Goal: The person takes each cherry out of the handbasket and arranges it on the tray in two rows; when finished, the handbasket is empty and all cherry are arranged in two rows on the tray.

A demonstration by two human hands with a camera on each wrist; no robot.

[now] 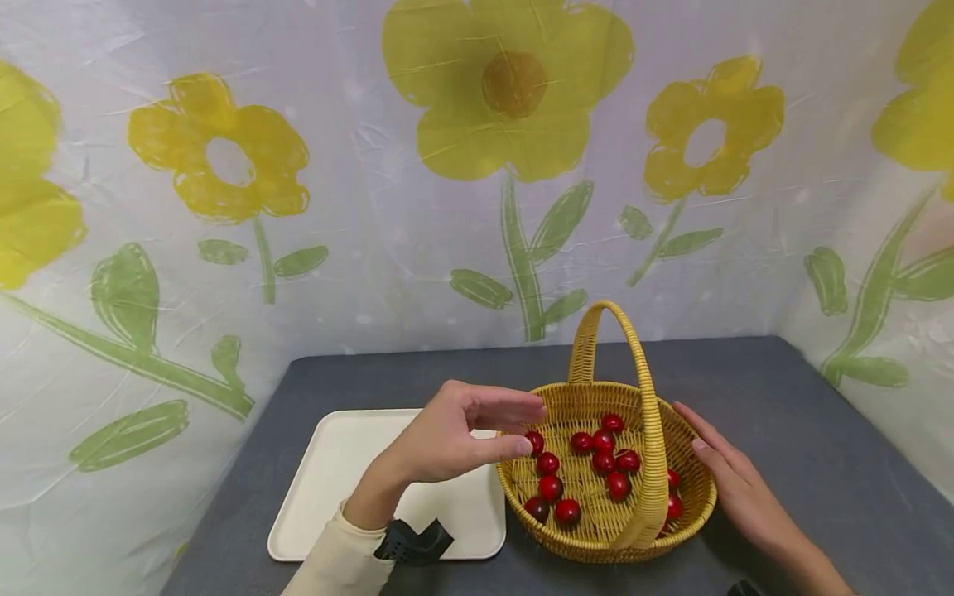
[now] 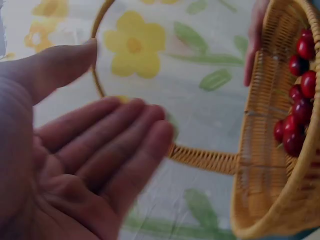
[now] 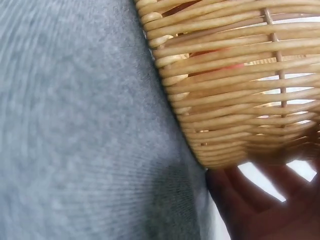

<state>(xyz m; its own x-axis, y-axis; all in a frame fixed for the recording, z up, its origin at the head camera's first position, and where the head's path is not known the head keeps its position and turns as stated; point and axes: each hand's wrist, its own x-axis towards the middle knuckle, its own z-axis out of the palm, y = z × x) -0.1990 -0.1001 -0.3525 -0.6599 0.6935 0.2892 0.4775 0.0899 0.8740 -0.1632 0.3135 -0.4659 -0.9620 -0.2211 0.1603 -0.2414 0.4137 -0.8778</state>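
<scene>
A yellow wicker basket (image 1: 566, 542) with a tall arched handle (image 1: 654, 463) stands on the table. Inside it lie several small, shiny red cherries (image 1: 603, 440), some of them dark on one side. My left hand (image 1: 465, 434) hovers at the basket's left rim, thumb apart from its extended fingers. Its palm (image 2: 75, 195) shows bare in the left wrist view. Against the basket's right outer side rests my right hand (image 1: 745, 492), fingers fairly straight. The right wrist view has these fingers (image 3: 280, 185) at the woven wall, partly in shadow.
A cream rectangular tray (image 1: 335, 472) lies left of the basket, partly behind my left forearm. The dark grey tabletop (image 1: 447, 377) runs back to a flower-print curtain (image 1: 402, 273), which also hangs along both sides. A black strap (image 1: 413, 542) circles my left wrist.
</scene>
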